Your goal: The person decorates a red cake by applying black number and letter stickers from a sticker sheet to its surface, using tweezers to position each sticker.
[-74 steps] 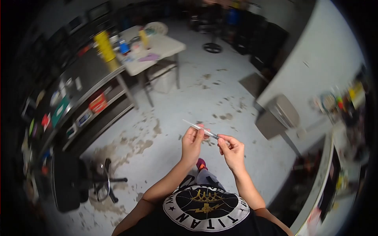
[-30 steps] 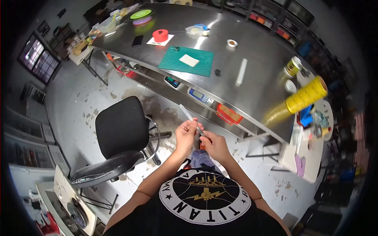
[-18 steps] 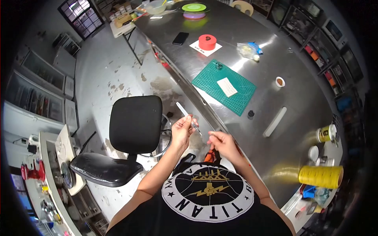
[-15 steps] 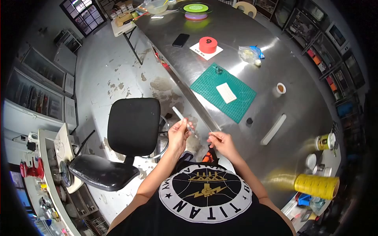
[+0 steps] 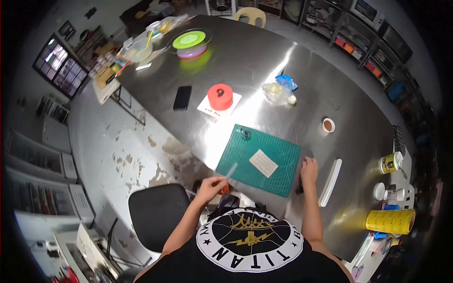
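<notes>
My left hand (image 5: 211,188) is closed round a slim, pale pen-like tool (image 5: 231,170), which points up over the near left edge of the green cutting mat (image 5: 230,152). On the table just right of the mat is my right hand (image 5: 309,170), fingers curled down; what they hold, if anything, is hidden. A small dark object (image 5: 299,187) sits beside that wrist, partly hidden. A cream rectangular slab with rows of raised marks (image 5: 264,163) lies on the mat. Near the mat's far left corner is a small clear and dark item (image 5: 244,134).
Beyond the mat, a red round cake (image 5: 220,97) stands on a white board beside a black phone (image 5: 182,98). A plastic bag (image 5: 278,94), a small brown-filled cup (image 5: 328,125), a white bar (image 5: 330,183) and a yellow roll (image 5: 390,221) are rightward. A black chair (image 5: 158,212) stands left.
My hands have moved apart: the right has reached out to the table beside the mat, while the left still holds the pen-like tool. The view has turned and come closer to the table.
</notes>
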The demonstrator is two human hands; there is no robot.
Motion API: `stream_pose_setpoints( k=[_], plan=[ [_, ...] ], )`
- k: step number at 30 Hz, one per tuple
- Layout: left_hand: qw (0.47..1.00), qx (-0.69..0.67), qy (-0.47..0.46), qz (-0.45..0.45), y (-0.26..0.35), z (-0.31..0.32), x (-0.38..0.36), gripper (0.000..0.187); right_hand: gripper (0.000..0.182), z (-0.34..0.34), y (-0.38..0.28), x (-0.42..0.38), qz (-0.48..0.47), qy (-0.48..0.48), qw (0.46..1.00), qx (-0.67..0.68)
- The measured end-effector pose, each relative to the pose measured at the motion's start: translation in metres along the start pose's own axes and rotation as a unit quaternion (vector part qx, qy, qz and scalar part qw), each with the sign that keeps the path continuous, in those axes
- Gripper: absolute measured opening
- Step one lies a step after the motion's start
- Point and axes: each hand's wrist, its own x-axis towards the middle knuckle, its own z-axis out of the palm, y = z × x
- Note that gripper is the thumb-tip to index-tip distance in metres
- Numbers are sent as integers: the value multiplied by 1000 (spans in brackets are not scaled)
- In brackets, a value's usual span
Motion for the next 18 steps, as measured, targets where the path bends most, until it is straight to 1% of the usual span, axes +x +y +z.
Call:
stream_pose_setpoints(
  k=[1, 2, 3, 4, 6, 7, 8, 9, 10, 11, 12, 13, 14, 16, 17, 18],
  plan=[
    [998, 36, -47, 9, 12, -5, 16, 26, 23, 0, 4, 2, 8, 5, 1000, -6],
    [993, 70, -92, 14, 20, -10, 30, 27, 25, -3, 3, 1, 45, -5, 999, -31],
    [990, 79, -114, -3, 24, -14, 45, 28, 27, 0, -2, 3, 81, -15, 995, -53],
    [989, 79, -122, -9, 29, -17, 59, 28, 27, 5, -7, 3, 90, -17, 994, -58],
    [953, 230, -181, 74, 44, -18, 81, 30, 26, 0, -24, -3, 63, 98, 988, -97],
    [953, 226, -190, 64, 46, -17, 90, 30, 26, -1, -34, -9, 70, 91, 988, -105],
    [954, 208, -202, 75, 48, -15, 97, 30, 30, -2, -52, -15, 69, 37, 997, 24],
    [954, 190, -213, 88, 50, -12, 104, 31, 35, -3, -71, -20, 66, -13, 985, 156],
    [953, 189, -221, 83, 53, -9, 108, 31, 35, -4, -93, -29, 96, -131, 927, 338],
    [959, 149, -231, 75, 56, -6, 109, 32, 36, -6, -116, -41, 121, -238, 821, 506],
    [962, 108, -240, 66, 58, -3, 110, 34, 33, -10, -142, -51, 143, -256, 786, 544],
    [961, 102, -252, 60, 54, 0, 113, 37, 30, -11, -161, -57, 163, -272, 749, 581],
    [959, 100, -258, 57, 55, 0, 114, 37, 30, -5, -167, -61, 169, -269, 750, 580],
    [952, 116, -278, 51, 59, 2, 115, 51, 26, 7, -173, -70, 196, -265, 724, 606],
    [951, 114, -283, 46, 57, 1, 116, 51, 23, 7, -180, -69, 191, -227, 744, 599],
    [954, 91, -277, 63, 53, -1, 117, 59, 23, 5, -178, -67, 198, -224, 745, 597]
  ],
)
